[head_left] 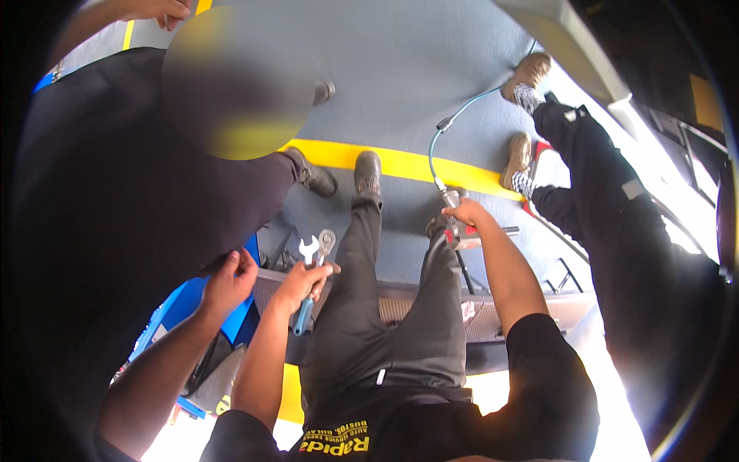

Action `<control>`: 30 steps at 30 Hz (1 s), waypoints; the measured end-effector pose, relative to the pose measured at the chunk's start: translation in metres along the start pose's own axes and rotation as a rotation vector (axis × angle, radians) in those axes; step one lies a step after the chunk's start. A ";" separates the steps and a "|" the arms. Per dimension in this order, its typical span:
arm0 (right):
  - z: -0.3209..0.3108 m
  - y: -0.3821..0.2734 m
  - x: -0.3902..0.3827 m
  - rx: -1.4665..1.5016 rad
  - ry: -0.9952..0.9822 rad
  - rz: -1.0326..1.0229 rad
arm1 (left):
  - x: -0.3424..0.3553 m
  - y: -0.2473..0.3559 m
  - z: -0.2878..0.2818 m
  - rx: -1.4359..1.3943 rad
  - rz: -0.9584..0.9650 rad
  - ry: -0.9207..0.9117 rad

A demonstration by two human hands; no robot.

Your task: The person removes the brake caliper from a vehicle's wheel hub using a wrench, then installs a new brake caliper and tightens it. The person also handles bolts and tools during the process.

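Note:
My left hand (pixel 304 285) is closed around a ratchet (pixel 326 242) and an open-ended wrench (pixel 309 249), both with their heads pointing up. A blue handle (pixel 303 317) sticks out below the fist. Over on the right, my right hand (pixel 466 212) grips a red and grey air impact wrench (pixel 463 236), whose dark nose points right. From its handle a teal air hose (pixel 433 154) runs up the floor, with a dark fitting (pixel 444 123) partway along. Both tools are held apart, in front of my legs.
Close on my left stands a person in dark clothes (pixel 115 169), a hand (pixel 232 277) hanging near my left forearm. Another person in dark trousers and brown boots (pixel 519 158) is at the right. Behind my legs are a ribbed ledge (pixel 489 325) and a blue container (pixel 181 304).

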State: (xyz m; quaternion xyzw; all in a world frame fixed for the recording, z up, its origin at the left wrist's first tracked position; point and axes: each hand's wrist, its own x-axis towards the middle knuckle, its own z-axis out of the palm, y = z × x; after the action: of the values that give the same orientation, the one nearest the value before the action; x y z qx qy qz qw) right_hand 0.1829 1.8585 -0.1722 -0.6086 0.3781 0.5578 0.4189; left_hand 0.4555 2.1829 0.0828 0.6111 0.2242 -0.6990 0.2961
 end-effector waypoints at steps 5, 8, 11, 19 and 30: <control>-0.052 -0.042 -0.020 0.148 -0.061 -0.059 | -0.018 0.020 0.009 -0.149 -0.030 -0.057; -0.090 -0.078 -0.064 0.214 -0.102 -0.098 | -0.019 0.043 0.016 -0.117 0.065 -0.116; -0.096 -0.080 -0.087 0.241 -0.007 -0.069 | -0.016 0.069 0.036 -0.109 0.164 -0.134; -0.116 -0.082 -0.162 0.471 -0.047 -0.070 | 0.014 0.142 0.071 -0.385 0.346 -0.070; -0.104 -0.103 -0.170 0.541 0.076 -0.124 | 0.068 0.234 0.051 -0.808 0.466 0.121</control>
State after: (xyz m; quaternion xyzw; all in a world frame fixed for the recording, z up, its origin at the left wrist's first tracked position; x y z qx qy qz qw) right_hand 0.3008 1.7974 0.0093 -0.5171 0.4905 0.3869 0.5851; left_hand 0.5746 1.9693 0.0345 0.5208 0.3519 -0.4337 0.6456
